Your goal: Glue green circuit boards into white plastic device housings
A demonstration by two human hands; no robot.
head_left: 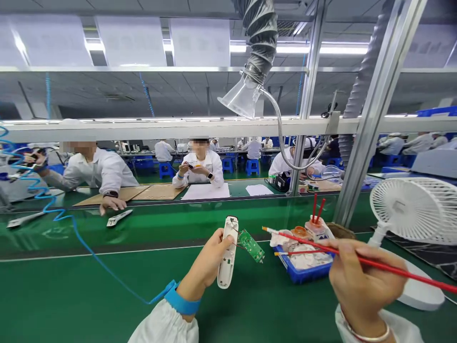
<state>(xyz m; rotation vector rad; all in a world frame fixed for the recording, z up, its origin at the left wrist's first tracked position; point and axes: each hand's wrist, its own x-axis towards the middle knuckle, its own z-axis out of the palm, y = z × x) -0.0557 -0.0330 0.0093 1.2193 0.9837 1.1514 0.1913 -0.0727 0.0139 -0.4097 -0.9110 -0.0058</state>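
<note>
My left hand (210,255), with a blue strap at the wrist, grips a long white plastic housing (227,267) that stands nearly upright, its inner side showing. A green circuit board (252,245) hangs at the housing's right side on thin wires. In my right hand (364,278) is a long red brush (389,267), held between closed fingers, its tip pointing left toward the circuit board without touching it. Below the brush, a blue tray (302,275) holds white material, small containers and a second red-handled brush (303,253).
A white fan (403,209) stands at the right. A clear fume funnel (243,97) hangs overhead near metal posts (374,112). Blue coiled cord (39,188) runs at the left. Across the bench, a person's hand (112,204) is by a white part (119,217).
</note>
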